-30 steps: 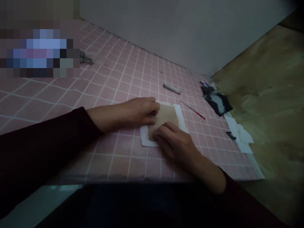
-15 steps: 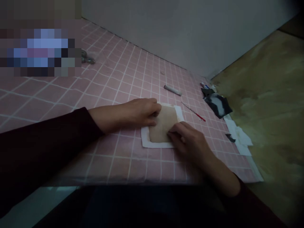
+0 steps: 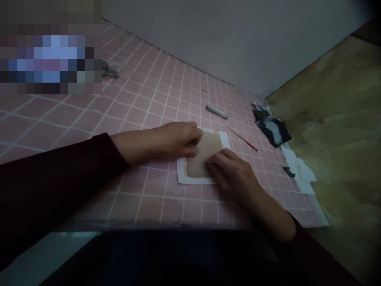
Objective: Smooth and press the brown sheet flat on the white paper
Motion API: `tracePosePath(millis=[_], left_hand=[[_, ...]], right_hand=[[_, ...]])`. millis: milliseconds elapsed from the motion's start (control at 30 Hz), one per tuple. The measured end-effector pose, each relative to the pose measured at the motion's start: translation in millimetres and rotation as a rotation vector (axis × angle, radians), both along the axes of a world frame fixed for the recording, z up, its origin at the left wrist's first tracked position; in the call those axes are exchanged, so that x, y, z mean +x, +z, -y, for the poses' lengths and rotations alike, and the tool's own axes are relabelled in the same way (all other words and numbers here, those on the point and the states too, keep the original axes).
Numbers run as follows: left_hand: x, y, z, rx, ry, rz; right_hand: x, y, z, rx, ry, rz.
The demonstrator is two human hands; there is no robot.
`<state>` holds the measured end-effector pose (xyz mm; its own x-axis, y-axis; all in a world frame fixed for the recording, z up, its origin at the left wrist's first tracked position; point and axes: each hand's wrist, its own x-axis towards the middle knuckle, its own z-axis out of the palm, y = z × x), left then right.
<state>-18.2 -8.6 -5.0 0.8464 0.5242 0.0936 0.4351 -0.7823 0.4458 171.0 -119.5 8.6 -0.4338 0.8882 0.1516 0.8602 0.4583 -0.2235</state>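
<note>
A beige square piece with a white border lies flat near the table's front edge. My left hand rests on its upper left part, fingers curled, the thumb pointing onto the beige surface. From the right, my right hand reaches over the piece with thumb and fingertips pinched together just above or on the beige area. Whatever is between those fingertips is too small to make out. It also cannot be seen whether the left fingers grip anything.
On the pink checked tablecloth lie a grey tube and a thin red-handled tool. Black scraps and white paper sit along the right edge. A metal object is at the far left.
My right hand has shifted slightly left and up over the beige surface. My left hand has stayed in nearly the same place.
</note>
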Motion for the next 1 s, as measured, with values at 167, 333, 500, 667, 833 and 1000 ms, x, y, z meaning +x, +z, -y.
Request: tracePosePath(millis=[167,333,500,667,833,1000], left_hand=[[0,1.3,1,0.010,0.010,0.003],[-1,-0.9,0,0.000,-0.017,0.027],[-1,0.7,2,-0.004,0.018,0.002],[-1,-2.5,-1,0.010,-0.008,0.021],[0,-0.3,0,0.003,-0.008,0.014],[-2,0.0,1,0.009,-0.012,0.024]], right_hand=[[-15,-4.0,-1,-0.009,0.120,-0.074],[9,0.7,-1,0.018,-0.029,-0.008],[-17,0.5,-4,-0.035,0.108,-0.066],[-4,0.6,-3,-0.008,0.050,0.009],[-4,-0.2,-5,-0.023,0.050,0.023],[-13,-3.6,-5,-0.026,0.161,-0.055]])
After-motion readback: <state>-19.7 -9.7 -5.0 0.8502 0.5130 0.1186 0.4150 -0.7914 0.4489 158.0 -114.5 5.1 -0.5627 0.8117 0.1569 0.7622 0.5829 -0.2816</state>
